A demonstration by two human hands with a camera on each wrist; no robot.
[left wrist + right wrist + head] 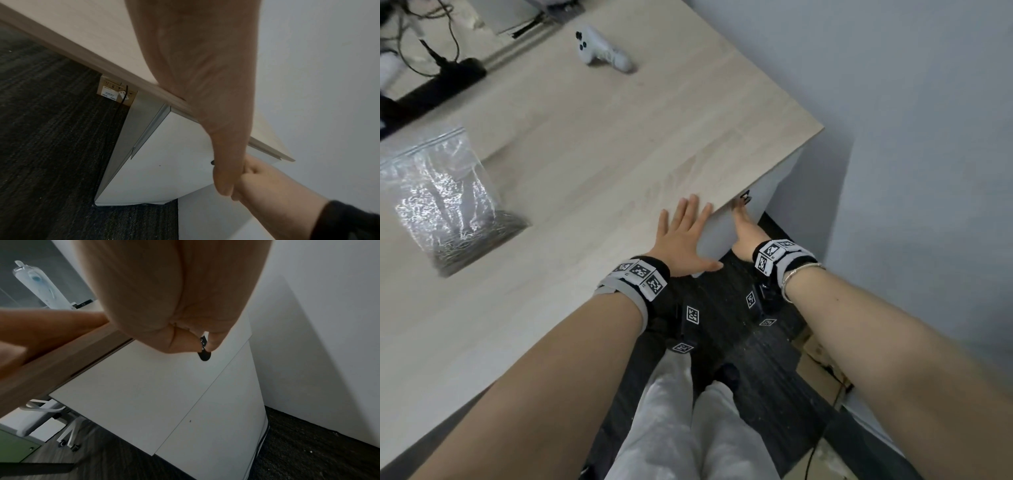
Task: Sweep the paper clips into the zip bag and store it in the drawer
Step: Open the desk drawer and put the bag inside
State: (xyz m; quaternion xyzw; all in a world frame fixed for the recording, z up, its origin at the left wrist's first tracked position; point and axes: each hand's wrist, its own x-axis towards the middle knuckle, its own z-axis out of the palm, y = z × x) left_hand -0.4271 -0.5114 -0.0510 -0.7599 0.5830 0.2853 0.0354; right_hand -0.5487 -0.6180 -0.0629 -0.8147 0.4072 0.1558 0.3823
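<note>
We see one zip bag [445, 202] at the left of the head view, lying on the worktop [592, 144] with a dark heap of paper clips [482, 236] inside. One drawer [144, 386] front sits under the worktop's edge; our right hand [185, 331] pinches its small black key [204, 352], while our left hand [681, 236] lies flat, fingers spread, on the worktop edge. One white controller [602, 51] lies at upper centre.

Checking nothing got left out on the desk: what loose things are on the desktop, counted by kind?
Zip bag holding paper clips: 1
White game controller: 1
Black power strip: 1
Total: 3
</note>
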